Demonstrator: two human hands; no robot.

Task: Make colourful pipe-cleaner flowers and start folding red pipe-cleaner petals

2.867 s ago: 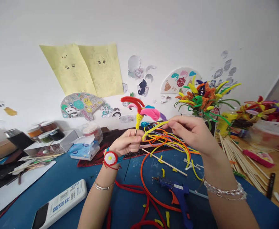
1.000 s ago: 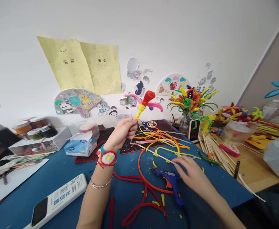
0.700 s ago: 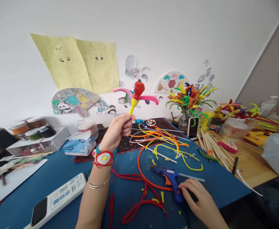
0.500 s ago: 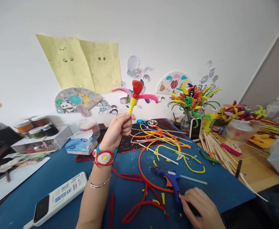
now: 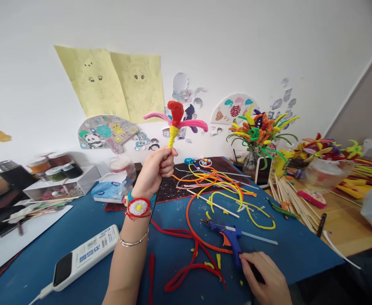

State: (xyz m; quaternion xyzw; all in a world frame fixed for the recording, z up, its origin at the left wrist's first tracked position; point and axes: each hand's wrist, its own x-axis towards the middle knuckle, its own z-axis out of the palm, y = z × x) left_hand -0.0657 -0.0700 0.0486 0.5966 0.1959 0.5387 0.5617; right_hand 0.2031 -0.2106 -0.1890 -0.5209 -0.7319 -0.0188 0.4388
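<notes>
My left hand (image 5: 154, 170) is raised above the blue mat (image 5: 294, 250) and pinches the stem of a pipe-cleaner flower (image 5: 174, 120), which has a red centre, pink petals and a yellow wrapped base. My right hand (image 5: 265, 277) rests low on the mat with its fingers curled around the handle end of a blue glue gun (image 5: 228, 235). The gun lies on the mat with its nozzle pointing left. Loose orange and yellow pipe cleaners (image 5: 219, 186) lie in a heap beyond the gun, and red ones (image 5: 186, 271) lie near my arm.
A white remote (image 5: 84, 258) lies at the front left. A tissue pack (image 5: 111, 190) and paint jars (image 5: 54, 165) sit at the back left. A vase of pipe-cleaner flowers (image 5: 258, 131), wooden sticks (image 5: 289, 199) and more flowers (image 5: 325, 150) stand at the right.
My right hand let go of the yellow pipe cleaner, dropped to the mat and closed on the glue gun's handle. My left hand lifted the flower higher.
</notes>
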